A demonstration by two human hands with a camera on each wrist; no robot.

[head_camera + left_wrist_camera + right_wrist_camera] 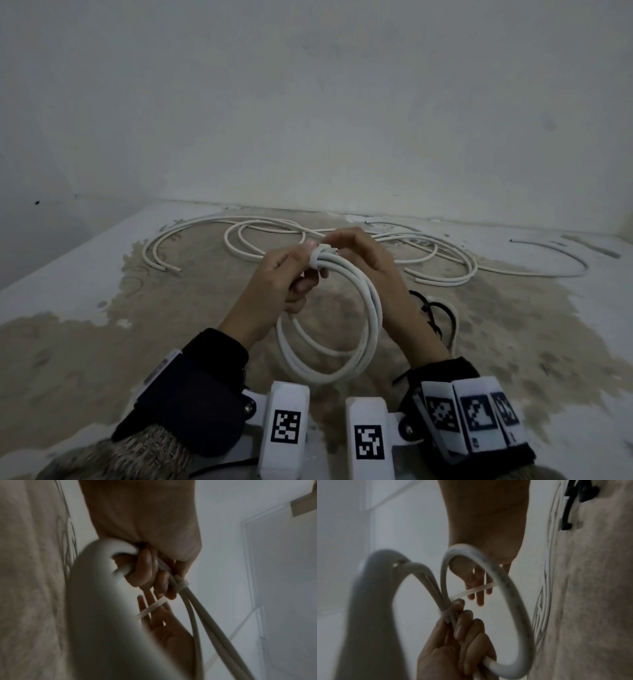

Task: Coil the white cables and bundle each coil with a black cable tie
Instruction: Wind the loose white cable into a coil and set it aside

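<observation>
A coil of white cable [373, 308] hangs upright above the table, and my left hand [287, 281] grips it just under its top. A pale cable tie [181, 584] is looped round the strands there, seen as a white band [317, 255] in the head view. Its tail [476, 589] sticks out sideways across the straight fingers of my right hand [363, 260], which arches over the coil's top. I see no thumb pinching the tail. Black cable ties [431, 311] lie on the table under my right forearm.
Several loose white cables [267, 233] sprawl in loops across the far part of the stained table [102, 342], close to the wall. One more cable [548, 270] curves off to the right. A short piece of white cable lies beside the black ties.
</observation>
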